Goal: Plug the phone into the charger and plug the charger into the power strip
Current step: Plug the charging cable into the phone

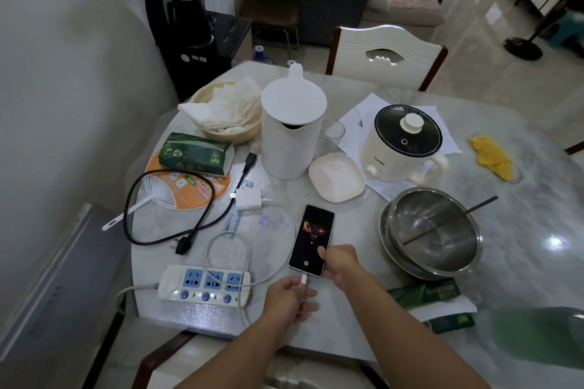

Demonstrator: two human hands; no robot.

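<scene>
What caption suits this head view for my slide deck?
Left hand brings the cable plug to the phone, steadied by the right hand.

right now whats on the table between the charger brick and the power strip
In the head view, between the charger brick and power strip: only loops of its white cable and a ruler.

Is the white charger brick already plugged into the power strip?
No, the charger brick lies on the table, apart from the power strip, whose three sockets are all unoccupied.

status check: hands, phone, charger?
Left hand pinching white cable plug at lit black phone; right hand steadying phone. White charger brick unplugged. White power strip sockets free, cable draped across.
</scene>
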